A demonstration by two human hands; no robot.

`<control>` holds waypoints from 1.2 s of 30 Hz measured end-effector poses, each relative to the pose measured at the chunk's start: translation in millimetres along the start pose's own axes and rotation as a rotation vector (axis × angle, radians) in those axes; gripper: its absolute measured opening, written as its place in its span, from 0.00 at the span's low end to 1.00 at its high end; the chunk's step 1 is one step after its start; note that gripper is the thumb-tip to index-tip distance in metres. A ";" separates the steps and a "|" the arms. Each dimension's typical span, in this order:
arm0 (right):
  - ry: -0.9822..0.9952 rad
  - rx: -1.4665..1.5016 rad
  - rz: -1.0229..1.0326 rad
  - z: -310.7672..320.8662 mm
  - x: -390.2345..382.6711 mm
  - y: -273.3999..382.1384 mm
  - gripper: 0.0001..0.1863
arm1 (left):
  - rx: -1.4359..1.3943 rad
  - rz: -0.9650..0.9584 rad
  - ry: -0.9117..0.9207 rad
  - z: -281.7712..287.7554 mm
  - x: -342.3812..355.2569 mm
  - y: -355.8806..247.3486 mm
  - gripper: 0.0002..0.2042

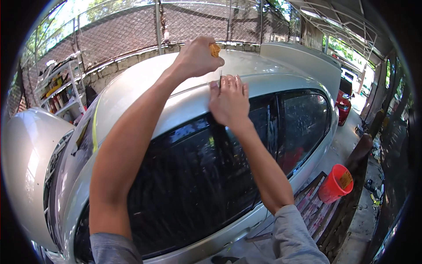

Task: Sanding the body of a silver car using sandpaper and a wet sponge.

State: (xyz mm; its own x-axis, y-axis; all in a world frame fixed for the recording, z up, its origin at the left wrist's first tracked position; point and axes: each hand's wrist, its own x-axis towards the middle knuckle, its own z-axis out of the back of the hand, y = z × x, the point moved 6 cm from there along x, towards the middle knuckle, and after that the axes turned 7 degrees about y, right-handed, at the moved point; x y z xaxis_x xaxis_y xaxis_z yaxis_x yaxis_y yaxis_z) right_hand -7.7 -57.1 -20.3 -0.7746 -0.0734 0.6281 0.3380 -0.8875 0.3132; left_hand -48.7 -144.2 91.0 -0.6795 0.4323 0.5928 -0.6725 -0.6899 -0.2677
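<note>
My left hand (198, 58) is closed in a fist, raised above the roof edge of a silver car (176, 99). A crumpled orange-yellow piece (215, 49) pokes out of its fingers. It looks soft, like a sponge or cloth, but most of it is hidden in the fist. Just below and to the right, my right hand (230, 100) lies flat over the roof edge, above the side windows, fingers stretched out. A thin dark line shows between the two hands; I cannot tell what it is. The dark side window (193, 189) under my arms looks wet.
A red bucket (330, 193) with something yellowish inside stands on a slatted wooden bench (314, 211) at the lower right. Shelves (61, 88) with bottles stand far left. Behind the car runs a chain-link fence (198, 22) above a low wall. A red vehicle (344, 103) is at far right.
</note>
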 end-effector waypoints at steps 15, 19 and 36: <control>-0.359 0.132 0.585 -42.9 -81.7 148.8 0.17 | 0.063 0.097 0.071 60.8 -92.2 45.7 0.31; -0.202 0.005 0.285 -19.0 -40.2 120.5 0.18 | -0.037 0.002 -0.100 79.2 -140.9 40.4 0.18; -0.327 0.134 0.653 -64.2 -126.2 247.5 0.14 | -0.233 0.151 -0.660 138.7 -351.6 129.1 0.09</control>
State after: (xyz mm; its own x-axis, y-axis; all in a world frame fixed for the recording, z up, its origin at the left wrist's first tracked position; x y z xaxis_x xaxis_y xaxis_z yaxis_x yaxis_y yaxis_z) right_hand 139.5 -296.7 -67.8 -0.2020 -0.4090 0.8899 0.7536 -0.6452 -0.1255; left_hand 144.1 -465.8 -46.7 -0.5007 -0.1503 0.8525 -0.6800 -0.5411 -0.4948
